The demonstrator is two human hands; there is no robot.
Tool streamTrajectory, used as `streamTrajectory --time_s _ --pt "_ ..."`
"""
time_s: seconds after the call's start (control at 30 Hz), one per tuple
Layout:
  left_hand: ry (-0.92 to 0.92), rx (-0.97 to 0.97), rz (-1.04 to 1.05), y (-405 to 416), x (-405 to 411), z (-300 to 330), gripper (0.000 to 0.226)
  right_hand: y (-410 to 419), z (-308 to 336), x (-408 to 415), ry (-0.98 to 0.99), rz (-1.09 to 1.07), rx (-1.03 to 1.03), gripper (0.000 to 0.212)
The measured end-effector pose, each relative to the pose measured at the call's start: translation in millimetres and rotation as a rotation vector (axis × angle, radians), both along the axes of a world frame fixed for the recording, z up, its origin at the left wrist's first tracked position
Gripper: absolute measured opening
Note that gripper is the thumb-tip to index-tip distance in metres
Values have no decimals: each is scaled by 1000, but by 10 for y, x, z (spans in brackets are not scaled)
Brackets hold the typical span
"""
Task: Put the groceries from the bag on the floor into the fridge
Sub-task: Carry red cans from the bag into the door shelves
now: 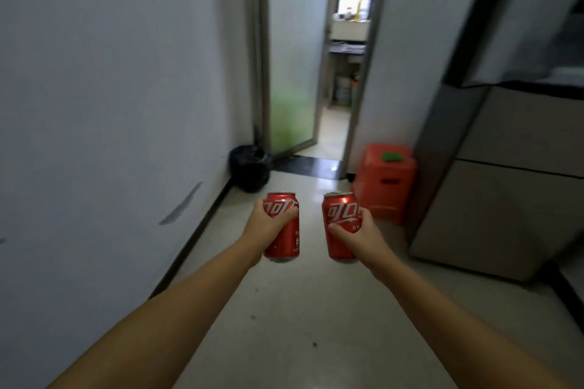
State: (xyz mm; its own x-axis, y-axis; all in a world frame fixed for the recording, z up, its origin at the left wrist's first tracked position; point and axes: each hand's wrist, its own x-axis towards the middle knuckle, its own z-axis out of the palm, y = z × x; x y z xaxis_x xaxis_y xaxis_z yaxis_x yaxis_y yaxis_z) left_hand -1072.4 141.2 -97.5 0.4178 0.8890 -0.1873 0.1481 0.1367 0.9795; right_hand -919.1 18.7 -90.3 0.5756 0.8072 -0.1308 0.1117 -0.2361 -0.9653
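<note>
My left hand (264, 227) grips a red cola can (284, 238) upright, fingers curled round its middle. My right hand (363, 235) grips a second red cola can (339, 221), also upright, close beside the first. Both cans are held out in front of me above the pale floor. The fridge (505, 167) stands at the right, beige lower drawers shut, its dark upper door edge showing at the top right. The grocery bag is not in view.
A red plastic stool (384, 181) with a green thing on top stands by the fridge. A black bin (249, 167) sits in the left corner. A glass door (292, 50) is ajar onto another room. A white wall runs along the left.
</note>
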Motion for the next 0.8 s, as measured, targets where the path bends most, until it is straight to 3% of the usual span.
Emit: streamTrajectory --time_s 0.23,0.43,0.6,0.8 --pt "-79 -28 -276 -1331 2370 173 56 -1844 359 1921 -33 -307 59 48" --pt "-125 -4 -477 -2225 3931 512 63 -2947 638 2976 -90 -505 86 57" --pt "-194 41 -586 -2630 4814 872 58 -3371 775 3711 -119 -608 118 61" --pt "-245 147 -616 -2510 5735 1194 64 -3217 1062 4686 -196 -588 208 61"
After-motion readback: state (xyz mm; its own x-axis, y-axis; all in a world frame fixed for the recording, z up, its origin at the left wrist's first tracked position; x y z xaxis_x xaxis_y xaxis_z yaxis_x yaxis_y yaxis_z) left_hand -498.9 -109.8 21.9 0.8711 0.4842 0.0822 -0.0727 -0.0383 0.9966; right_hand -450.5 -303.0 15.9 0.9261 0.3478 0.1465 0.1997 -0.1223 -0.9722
